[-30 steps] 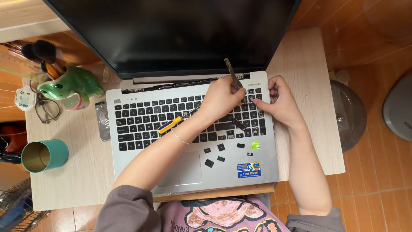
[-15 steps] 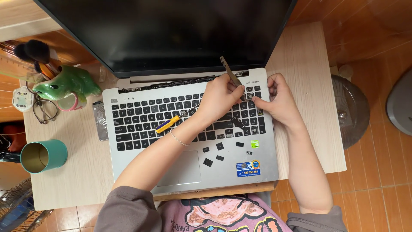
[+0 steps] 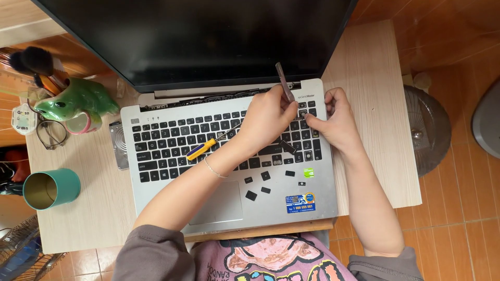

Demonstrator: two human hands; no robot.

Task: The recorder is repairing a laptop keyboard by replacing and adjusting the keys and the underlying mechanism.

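Silver and open, the laptop (image 3: 229, 156) sits on a pale wooden counter (image 3: 375, 104), its dark screen cut off by the top edge of the view. The left hand (image 3: 268, 120) is over the upper right part of the laptop's keyboard, fingers clenched around a thin dark tool (image 3: 284, 82) whose free end sticks up toward the laptop's hinge; the working tip is hidden under the fingers. The right hand (image 3: 336, 120) rests just beside it at the laptop's right edge, fingertips pressed down on the keys there; whether it pinches anything cannot be made out.

A screwdriver (image 3: 207, 145) with a yellow and blue handle lies on the laptop's keyboard, its tip hidden behind the left wrist. Several loose black keycaps (image 3: 265, 176) lie on the palm rest below the keyboard, right of the touchpad, and one more (image 3: 287, 147) lies tilted on the keys under the left hand.

Left of the laptop, a teal cup (image 3: 51, 188) lies on its side near the counter's edge. Above it are a green frog-shaped holder (image 3: 78, 101) with brushes, partly cut off, and a pair of glasses (image 3: 51, 134). A flat grey metal part (image 3: 119, 145) is half tucked under the laptop's left edge.
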